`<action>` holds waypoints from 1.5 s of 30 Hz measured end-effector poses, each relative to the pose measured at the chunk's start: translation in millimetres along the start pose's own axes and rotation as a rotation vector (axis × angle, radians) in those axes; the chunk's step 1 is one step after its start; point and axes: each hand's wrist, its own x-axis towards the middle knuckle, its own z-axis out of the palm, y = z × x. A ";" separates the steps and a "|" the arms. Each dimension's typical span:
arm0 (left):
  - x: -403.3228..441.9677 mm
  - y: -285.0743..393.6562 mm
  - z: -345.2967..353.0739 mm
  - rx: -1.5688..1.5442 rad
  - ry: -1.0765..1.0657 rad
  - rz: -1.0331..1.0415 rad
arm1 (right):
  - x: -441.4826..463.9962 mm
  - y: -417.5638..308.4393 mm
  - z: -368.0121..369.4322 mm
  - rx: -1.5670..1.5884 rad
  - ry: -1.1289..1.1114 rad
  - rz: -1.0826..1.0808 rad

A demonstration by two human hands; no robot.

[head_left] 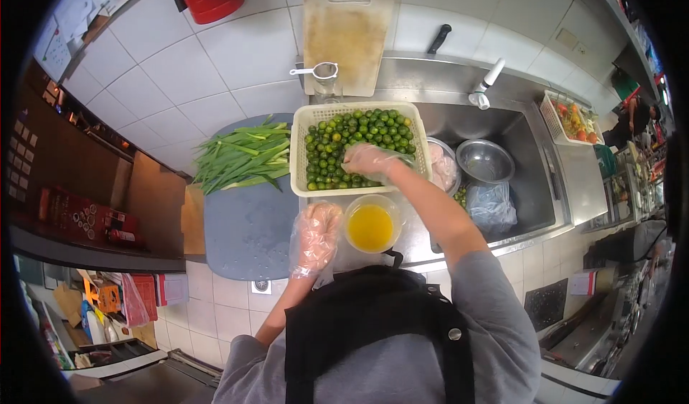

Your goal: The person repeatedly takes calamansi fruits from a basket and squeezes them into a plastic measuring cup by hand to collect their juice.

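Observation:
My right hand [367,160], in a clear plastic glove, reaches into a cream plastic basket [296,156] full of calamansi [391,126], mostly green with a few yellowish ones. Its fingers are bent down among the fruit, and what they hold is hidden. In front of the basket, my left hand [318,235], gloved too, is closed with its fingers curled in; I cannot make out what is inside. Just right of it stands a clear round tub of yellow juice [370,227].
Green leaves [244,156] lie on a grey board [244,224]. Behind the basket are a white-handled strainer [325,71] and an upright cutting board [346,41]. The sink [520,135] holds a metal bowl [486,161] and a plastic bag [491,207]. A vegetable basket [572,118] sits right.

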 end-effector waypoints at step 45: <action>5.7 -10.3 40.8 -0.949 -0.316 -0.510 | -181.4 -128.3 -47.0 1.016 0.153 0.363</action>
